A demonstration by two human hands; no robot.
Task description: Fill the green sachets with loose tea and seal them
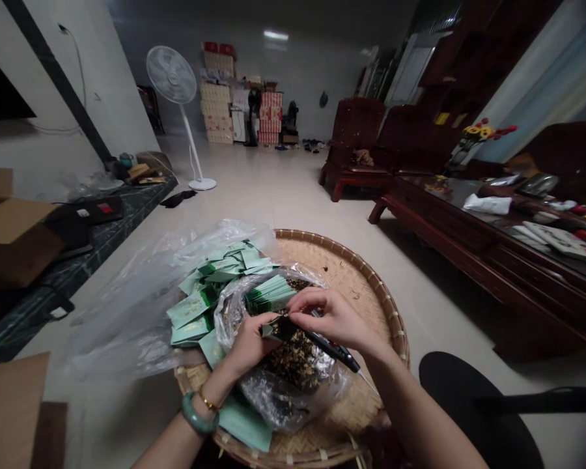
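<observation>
My left hand point(249, 342) grips a small dark-green tea packet point(278, 327) over an open clear plastic bag of dried tea leaves point(297, 365). My right hand point(334, 319) pinches at the packet's far side and holds a black-and-red pen-like tool point(334, 347) with a thin metal tip. Just beyond my hands lies a bundle of mint-green packets point(268, 294), and several more point(209, 286) spill from a clear plastic sheet point(127, 319). All of this rests on a round woven bamboo tray point(356, 286). A jade bangle point(200, 413) circles my left wrist.
Cardboard boxes point(10, 228) and a dark marble ledge point(97, 234) stand to the left. A low wooden table point(469, 228) with papers runs along the right, and a black seat point(469, 410) sits close by. Farther off are a white fan point(170, 75) and stacked cartons point(217, 111).
</observation>
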